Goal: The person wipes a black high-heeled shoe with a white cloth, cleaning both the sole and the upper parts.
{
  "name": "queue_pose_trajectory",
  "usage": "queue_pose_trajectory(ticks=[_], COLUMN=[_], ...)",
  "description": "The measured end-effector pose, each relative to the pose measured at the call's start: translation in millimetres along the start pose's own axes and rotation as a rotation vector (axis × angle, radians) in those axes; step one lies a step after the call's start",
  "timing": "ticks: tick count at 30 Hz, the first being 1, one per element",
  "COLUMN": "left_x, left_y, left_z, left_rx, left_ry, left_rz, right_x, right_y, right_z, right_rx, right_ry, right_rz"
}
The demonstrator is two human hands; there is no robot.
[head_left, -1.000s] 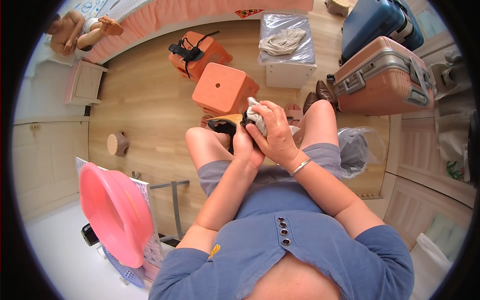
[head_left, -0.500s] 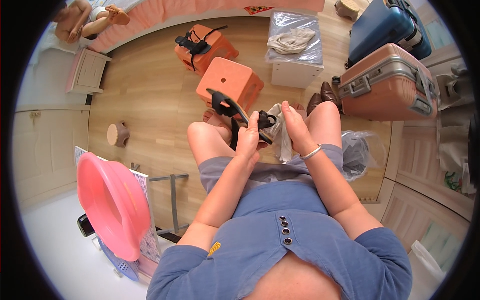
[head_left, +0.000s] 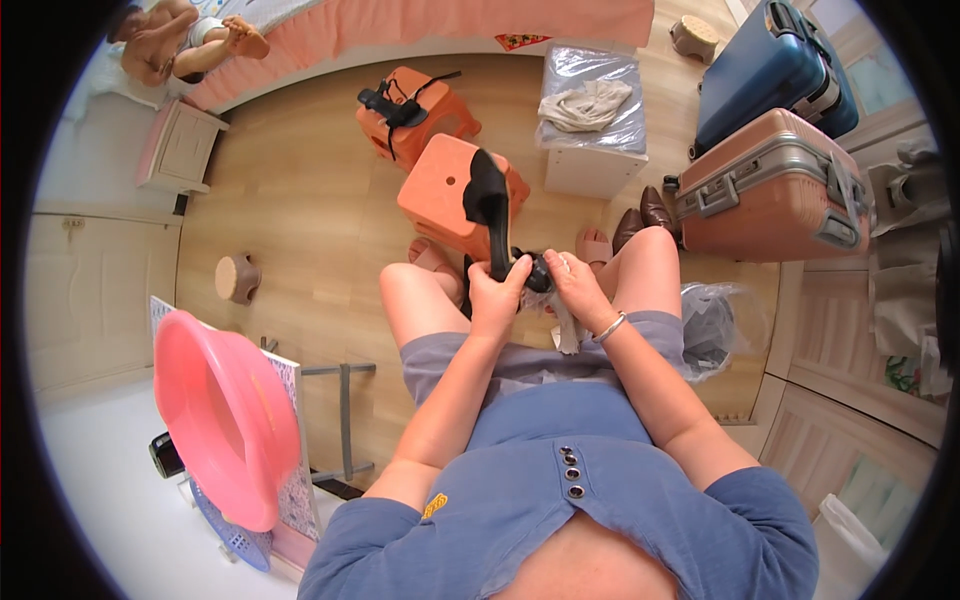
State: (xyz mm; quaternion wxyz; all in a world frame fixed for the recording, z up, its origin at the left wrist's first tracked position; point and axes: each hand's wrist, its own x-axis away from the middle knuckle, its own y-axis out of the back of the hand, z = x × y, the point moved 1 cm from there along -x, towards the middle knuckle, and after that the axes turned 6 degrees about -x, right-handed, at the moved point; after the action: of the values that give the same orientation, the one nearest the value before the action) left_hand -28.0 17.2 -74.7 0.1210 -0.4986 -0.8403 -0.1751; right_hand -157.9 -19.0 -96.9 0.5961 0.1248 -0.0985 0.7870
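A black sandal [head_left: 490, 205] is gripped in my left hand [head_left: 497, 298], its toe end pointing away from me over the near orange stool [head_left: 432, 190]. My right hand [head_left: 582, 295] is closed at the sandal's ankle-strap end, with a white cloth [head_left: 568, 332] bunched under its fingers and hanging down above my lap. The cloth touches the strap part; my fingers partly hide the contact. A second black sandal [head_left: 400, 108] with loose straps rests on the far orange stool [head_left: 425, 115].
A plastic-wrapped box [head_left: 597, 165] bears a crumpled pale cloth [head_left: 587, 105]. Brown shoes [head_left: 655, 208], a pink suitcase [head_left: 765, 190] and a blue suitcase [head_left: 765, 80] stand right. At left are a pink basin [head_left: 225, 420] and small stool [head_left: 238, 278]. Another person [head_left: 170, 45] sits on the bed.
The sandal has swung to point more straight away from me. My right hand, before held open and flat beside it, has closed with the cloth against its strap.
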Motion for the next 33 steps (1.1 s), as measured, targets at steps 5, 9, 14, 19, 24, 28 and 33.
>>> queue_pose_trajectory(ticks=[5,9,14,19,24,28,33], left_x=[-11.5,-30.5,-49.0,-66.8,-81.0,-86.3,-92.8], left_y=[18.3,35.4,50.7,64.6,64.7,46.0,15.0], left_z=[4.8,12.2,23.9,18.3,-8.2,-15.8,-27.1], left_rx=[0.404,0.592,0.662,0.775,0.724,0.676,0.645], left_ry=[0.258,0.269,0.309,0.241,0.222,0.255,0.323], left_rz=[0.147,0.207,0.126,0.018,0.015,0.1,0.202], right_x=[-13.2,-25.8,-51.5,-96.5,-150.5,-187.3,-250.2], right_y=[8.3,22.6,31.8,47.5,74.9,99.1,145.7], right_z=[-8.8,-23.3,-28.7,-32.8,-29.0,16.6,26.3], right_rx=[0.074,0.146,0.435,0.212,0.128,0.349,0.473], right_ry=[0.033,0.022,-0.075,-0.21,-0.208,-0.108,0.035], right_rz=[-0.088,-0.101,-0.113,-0.263,-0.314,-0.429,-0.546])
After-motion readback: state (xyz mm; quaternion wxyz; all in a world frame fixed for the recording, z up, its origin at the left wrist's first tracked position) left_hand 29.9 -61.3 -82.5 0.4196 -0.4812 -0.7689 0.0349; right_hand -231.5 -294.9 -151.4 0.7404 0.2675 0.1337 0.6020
